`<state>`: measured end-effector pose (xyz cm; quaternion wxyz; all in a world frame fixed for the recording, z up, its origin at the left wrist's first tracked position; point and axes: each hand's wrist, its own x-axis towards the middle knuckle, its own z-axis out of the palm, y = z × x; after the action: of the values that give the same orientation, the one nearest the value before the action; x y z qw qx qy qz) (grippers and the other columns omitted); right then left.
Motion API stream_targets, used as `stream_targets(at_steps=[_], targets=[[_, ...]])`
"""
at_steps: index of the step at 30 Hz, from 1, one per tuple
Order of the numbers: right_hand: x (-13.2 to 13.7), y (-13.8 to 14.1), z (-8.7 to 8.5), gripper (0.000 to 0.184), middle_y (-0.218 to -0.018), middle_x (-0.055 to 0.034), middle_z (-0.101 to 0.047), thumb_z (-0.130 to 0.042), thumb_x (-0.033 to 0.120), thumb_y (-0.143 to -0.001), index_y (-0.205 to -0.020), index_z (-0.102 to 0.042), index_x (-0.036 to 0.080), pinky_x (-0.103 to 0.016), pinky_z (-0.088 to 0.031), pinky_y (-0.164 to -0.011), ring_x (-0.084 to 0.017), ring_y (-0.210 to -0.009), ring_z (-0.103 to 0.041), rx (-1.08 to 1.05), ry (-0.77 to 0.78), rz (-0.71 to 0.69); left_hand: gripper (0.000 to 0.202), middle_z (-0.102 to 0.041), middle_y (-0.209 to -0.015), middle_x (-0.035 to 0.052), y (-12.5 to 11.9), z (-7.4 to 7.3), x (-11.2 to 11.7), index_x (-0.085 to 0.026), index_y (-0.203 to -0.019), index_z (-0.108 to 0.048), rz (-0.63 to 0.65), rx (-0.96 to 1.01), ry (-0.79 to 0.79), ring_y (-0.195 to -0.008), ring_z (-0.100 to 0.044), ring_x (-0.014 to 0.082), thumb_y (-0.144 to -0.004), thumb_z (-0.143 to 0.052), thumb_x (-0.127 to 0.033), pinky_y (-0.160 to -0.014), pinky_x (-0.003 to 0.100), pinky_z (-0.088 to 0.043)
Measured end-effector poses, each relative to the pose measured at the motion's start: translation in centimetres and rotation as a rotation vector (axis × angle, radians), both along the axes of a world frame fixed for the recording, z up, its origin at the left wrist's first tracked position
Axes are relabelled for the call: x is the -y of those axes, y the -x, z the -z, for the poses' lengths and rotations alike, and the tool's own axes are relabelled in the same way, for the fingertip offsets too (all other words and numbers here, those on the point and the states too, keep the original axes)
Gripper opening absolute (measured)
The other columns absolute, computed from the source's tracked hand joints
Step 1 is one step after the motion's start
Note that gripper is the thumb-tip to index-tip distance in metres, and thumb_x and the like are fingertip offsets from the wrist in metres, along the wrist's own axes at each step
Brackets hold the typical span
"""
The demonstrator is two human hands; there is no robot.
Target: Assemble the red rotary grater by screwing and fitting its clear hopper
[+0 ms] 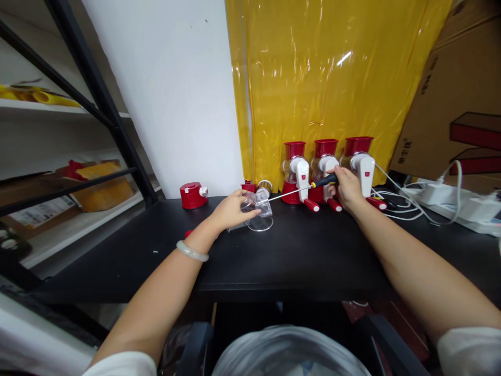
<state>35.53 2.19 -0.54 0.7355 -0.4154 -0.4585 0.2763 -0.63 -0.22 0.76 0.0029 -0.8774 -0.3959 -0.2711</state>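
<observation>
Clear plastic grater housing [263, 209] at the worktop [289, 261], screwdriver [324, 180] tip at its side.
Left hand [235, 210]: part-curled, thumb and fingers gripping the housing. Right hand [346, 187]: closed on the screwdriver's dark handle. Red cup-shaped part [192, 196] stands leftward; three red-and-white crank graters [329, 165] stand to the right.

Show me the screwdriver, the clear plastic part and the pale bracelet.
Screwdriver [323, 180], head view: on its dark handle.
Clear plastic part [265, 209], head view: on its transparent wall.
Pale bracelet [191, 252], head view: middle of its band.

Obstacle behind the screwdriver [325, 180]: three grinders [325, 148]
</observation>
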Motion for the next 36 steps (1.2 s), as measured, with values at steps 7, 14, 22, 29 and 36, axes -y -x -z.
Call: stream_targets(at_steps=[7,14,22,29,36], targets=[[-0.1,-0.2,0.1,0.035,-0.066,0.001,-0.062,-0.048,0.055,-0.082,-0.094,-0.057,0.024,-0.024,-0.04,-0.038,-0.015,-0.047,-0.06,-0.073,0.042,-0.093,0.041,-0.061,-0.121,0.0137,-0.1,-0.1,0.1,-0.018,-0.096,-0.073,0.012,0.009,0.0,-0.111,-0.063,0.0292,-0.085,-0.065,-0.056,-0.099,0.044,-0.05],[0.0,-0.3,-0.1,0.032,-0.07,0.0015,-0.059,-0.052,0.042,-0.071,-0.098,-0.059,0.025,-0.024,-0.043,-0.042,-0.015,-0.054,-0.062,-0.058,0.021,-0.133,0.038,-0.062,-0.119,0.0124,-0.1,-0.2,0.3,-0.019,-0.094,-0.073,0.011,0.017,0.002,-0.108,-0.064,0.0287,-0.084,-0.065,-0.055,-0.097,0.045,-0.051],[0.2,0.2,-0.3,0.026,-0.051,0.0051,-0.052,-0.06,0.047,-0.079,-0.091,-0.06,0.024,-0.025,-0.04,-0.038,-0.014,-0.04,-0.052,-0.027,0.072,-0.042,0.04,-0.062,-0.118,0.0135,-0.1,-0.1,0.1,-0.018,-0.094,-0.072,0.002,0.004,-0.001,-0.107,-0.064,0.0288,-0.084,-0.064,-0.057,-0.096,0.044,-0.051],[0.2,0.3,-0.1,0.033,-0.052,0.0033,-0.053,-0.052,0.056,-0.083,-0.086,-0.057,0.024,-0.026,-0.04,-0.038,-0.015,-0.039,-0.051,0.001,0.036,0.004,0.042,-0.061,-0.12,0.0146,-0.2,-0.1,0.2,-0.018,-0.094,-0.073,-0.012,0.003,0.012,-0.107,-0.064,0.0296,-0.084,-0.064,-0.057,-0.095,0.045,-0.052],[0.4,-1.1,-1.1,0.031,-0.072,-0.0015,-0.064,-0.052,0.038,-0.077,-0.1,-0.066,0.023,-0.025,-0.043,-0.042,-0.017,-0.054,-0.065,-0.013,0.035,-0.14,0.04,-0.062,-0.119,0.0139,-0.1,-0.1,0.1,-0.018,-0.095,-0.073,0.022,0.011,-0.006,-0.107,-0.063,0.0288,-0.085,-0.065,-0.056,-0.096,0.045,-0.052]])
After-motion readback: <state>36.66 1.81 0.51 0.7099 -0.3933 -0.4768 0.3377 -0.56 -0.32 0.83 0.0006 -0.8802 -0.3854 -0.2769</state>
